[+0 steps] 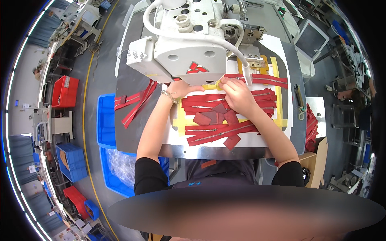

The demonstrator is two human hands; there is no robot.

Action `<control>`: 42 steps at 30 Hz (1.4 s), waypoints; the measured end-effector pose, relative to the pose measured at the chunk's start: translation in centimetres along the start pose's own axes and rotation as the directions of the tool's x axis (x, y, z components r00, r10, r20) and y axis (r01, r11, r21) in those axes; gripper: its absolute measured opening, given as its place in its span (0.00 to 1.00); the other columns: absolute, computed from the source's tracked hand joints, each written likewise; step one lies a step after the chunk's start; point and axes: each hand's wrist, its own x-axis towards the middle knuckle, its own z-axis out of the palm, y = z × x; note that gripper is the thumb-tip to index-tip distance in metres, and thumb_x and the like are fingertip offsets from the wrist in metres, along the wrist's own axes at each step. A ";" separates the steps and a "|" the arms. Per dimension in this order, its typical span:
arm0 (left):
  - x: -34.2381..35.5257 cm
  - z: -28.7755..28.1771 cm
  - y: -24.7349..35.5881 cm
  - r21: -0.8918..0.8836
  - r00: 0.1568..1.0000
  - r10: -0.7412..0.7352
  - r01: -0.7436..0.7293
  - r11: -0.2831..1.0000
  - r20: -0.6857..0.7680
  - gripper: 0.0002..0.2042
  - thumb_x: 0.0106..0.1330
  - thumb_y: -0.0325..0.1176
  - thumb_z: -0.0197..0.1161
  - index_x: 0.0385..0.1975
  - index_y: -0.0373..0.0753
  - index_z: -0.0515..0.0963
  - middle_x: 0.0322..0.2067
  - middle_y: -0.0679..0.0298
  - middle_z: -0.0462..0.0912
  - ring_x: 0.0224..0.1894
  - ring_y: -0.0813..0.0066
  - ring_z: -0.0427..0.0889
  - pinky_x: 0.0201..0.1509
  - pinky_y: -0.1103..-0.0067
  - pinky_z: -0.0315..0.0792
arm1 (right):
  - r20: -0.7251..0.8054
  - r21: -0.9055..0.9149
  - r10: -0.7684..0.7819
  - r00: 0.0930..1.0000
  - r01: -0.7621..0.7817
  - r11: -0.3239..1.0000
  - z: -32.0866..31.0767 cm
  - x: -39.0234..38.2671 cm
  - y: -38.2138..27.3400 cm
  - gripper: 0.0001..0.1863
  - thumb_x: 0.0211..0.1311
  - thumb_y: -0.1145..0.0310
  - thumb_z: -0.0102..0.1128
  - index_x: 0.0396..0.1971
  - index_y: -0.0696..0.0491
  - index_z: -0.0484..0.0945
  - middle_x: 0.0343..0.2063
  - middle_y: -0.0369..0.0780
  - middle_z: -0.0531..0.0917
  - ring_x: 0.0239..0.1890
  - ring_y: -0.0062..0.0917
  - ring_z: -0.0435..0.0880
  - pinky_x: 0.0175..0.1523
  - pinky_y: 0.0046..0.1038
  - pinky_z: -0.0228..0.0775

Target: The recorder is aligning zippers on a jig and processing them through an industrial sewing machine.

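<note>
My left hand (183, 88) reaches under the white sewing machine head (189, 52). Its thumb is stretched out toward a yellow plate (210, 86); the other fingers are mostly hidden by the machine. Close by on the right, my right hand (238, 96) has its fingertips drawn together at the plate's edge. Whatever they pinch is too small to make out. A red zipper strip (265, 80) runs rightward from just beyond these fingers. Below both hands lie several red zipper strips (219, 134) and loose dark red fabric pieces (209, 117).
More red zippers (138, 102) lie left on the grey table (134, 138). Snips (298, 96) rest at its right side. Blue bins (106, 120) stand left, and a cardboard box (317, 162) right, near a red zipper pile (311, 126). A screen (311, 40) stands back right.
</note>
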 end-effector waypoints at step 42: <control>-3.7 1.8 2.4 0.347 0.887 0.283 -0.152 0.925 -0.365 0.28 0.55 0.55 0.63 0.46 0.38 0.75 0.42 0.58 0.73 0.49 0.60 0.69 0.53 0.68 0.60 | -0.015 -0.323 0.175 0.984 -0.170 0.931 0.4 4.5 5.4 0.29 0.49 0.61 0.67 0.50 0.58 0.71 0.45 0.44 0.73 0.49 0.38 0.71 0.50 0.38 0.61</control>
